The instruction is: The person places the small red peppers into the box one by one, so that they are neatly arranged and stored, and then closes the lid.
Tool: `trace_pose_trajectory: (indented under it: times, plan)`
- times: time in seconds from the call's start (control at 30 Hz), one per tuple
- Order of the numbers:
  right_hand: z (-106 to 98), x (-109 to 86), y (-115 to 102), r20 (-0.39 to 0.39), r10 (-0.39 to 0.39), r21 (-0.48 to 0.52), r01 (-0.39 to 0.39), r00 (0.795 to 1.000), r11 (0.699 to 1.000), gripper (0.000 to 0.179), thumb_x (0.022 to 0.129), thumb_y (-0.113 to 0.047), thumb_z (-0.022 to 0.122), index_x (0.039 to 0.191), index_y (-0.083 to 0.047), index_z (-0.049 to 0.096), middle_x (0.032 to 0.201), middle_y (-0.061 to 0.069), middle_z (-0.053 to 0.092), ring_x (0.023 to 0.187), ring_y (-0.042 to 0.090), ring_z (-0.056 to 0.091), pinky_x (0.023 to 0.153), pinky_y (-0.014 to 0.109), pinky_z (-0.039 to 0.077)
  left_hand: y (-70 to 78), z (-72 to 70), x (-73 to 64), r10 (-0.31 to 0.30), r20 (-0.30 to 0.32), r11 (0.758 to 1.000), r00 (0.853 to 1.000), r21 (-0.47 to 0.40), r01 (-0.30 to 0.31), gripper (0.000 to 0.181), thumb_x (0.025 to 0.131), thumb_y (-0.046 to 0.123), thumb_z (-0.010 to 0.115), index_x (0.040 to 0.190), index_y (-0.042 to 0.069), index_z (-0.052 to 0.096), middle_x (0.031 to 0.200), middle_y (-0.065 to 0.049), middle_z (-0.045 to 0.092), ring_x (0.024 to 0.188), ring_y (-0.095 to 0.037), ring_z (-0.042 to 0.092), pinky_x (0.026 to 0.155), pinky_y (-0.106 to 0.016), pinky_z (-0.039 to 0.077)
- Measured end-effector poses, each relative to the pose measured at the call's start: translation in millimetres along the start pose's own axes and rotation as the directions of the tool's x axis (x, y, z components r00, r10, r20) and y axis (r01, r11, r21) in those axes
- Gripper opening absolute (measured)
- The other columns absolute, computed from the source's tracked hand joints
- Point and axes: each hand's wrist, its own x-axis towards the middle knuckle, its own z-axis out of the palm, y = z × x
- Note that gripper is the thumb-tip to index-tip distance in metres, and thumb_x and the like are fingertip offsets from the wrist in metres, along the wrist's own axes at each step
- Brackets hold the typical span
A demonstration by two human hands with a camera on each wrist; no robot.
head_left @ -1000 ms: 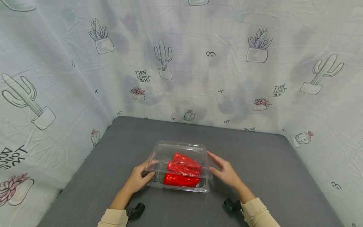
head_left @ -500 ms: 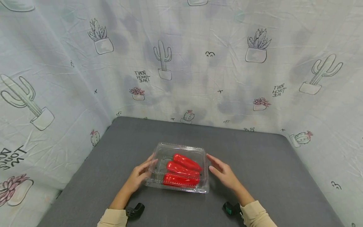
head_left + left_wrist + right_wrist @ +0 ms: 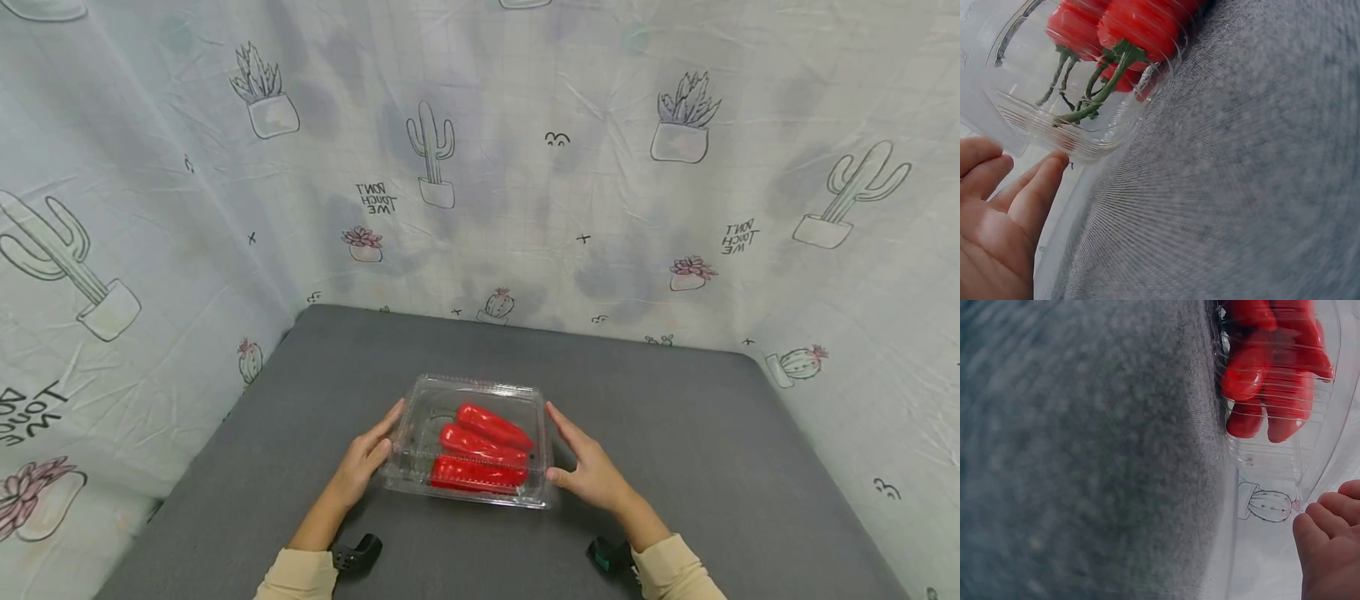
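Note:
A clear plastic clamshell box (image 3: pixel 423 400) lies on the grey surface with its lid down over the base. Inside are several red peppers (image 3: pixel 480 446), their green stems (image 3: pixel 1094 100) toward the left end in the left wrist view. My left hand (image 3: pixel 362 460) is at the box's left side, fingers extended and fingertips right at its wall. On the opposite side, my right hand (image 3: pixel 594 471) has its fingers along the right wall and the thumb near the front right corner. Neither hand's fingers curl round the box.
The grey table (image 3: pixel 660 417) extends round the box on all sides. White cloth (image 3: pixel 510 208) with printed cacti hangs behind it and to both sides. A black wrist device (image 3: pixel 358 554) sits on the left wrist, and another (image 3: pixel 609 554) on the right.
The raised lid has come down onto the base. My left hand has drawn from over the lid's edge to the box's left side; the right thumb has moved lower along the right side.

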Motion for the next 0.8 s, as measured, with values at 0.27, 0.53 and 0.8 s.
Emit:
trace_pose_trajectory:
  times: [0.27,0.53,0.8]
  plan:
    - [-2,-3.5,-5,-0.002,-0.026,-0.073,0.025,1.000,0.997,0.097,0.077,-0.048,0.073,0.150,-0.004,0.026,0.153,0.015,0.032,0.138,0.030,0.035,0.105,0.052,0.038,-0.6,-1.1,0.6,0.013,0.003,0.998,1.000,-0.066,-0.013,0.055,0.092,-0.011,0.040,0.143,-0.016,0.021,0.147,-0.039,0.018,0.128,-0.006,0.044,0.104,-0.015,0.036]
    - [-10,-2.2,-18,0.048,-0.060,-0.124,0.065,0.997,0.990,0.095,0.076,-0.027,0.079,0.150,-0.005,0.025,0.155,0.013,0.027,0.142,0.020,0.029,0.112,0.034,0.032,4.3,-1.1,0.3,0.049,0.015,0.988,0.999,0.143,-0.051,0.064,0.087,-0.007,0.053,0.146,-0.006,0.028,0.150,-0.028,0.028,0.128,-0.012,0.045,0.099,-0.027,0.046]
    - [-11,-3.5,-26,0.124,-0.077,-0.203,0.101,0.989,0.974,0.094,0.077,-0.036,0.077,0.151,-0.009,0.025,0.156,0.012,0.025,0.139,0.027,0.034,0.101,0.050,0.043,9.9,0.8,1.3,0.082,0.061,0.928,0.995,0.360,-0.099,0.078,0.078,0.012,0.074,0.145,0.001,0.036,0.150,-0.023,0.032,0.137,-0.017,0.037,0.100,-0.024,0.045]
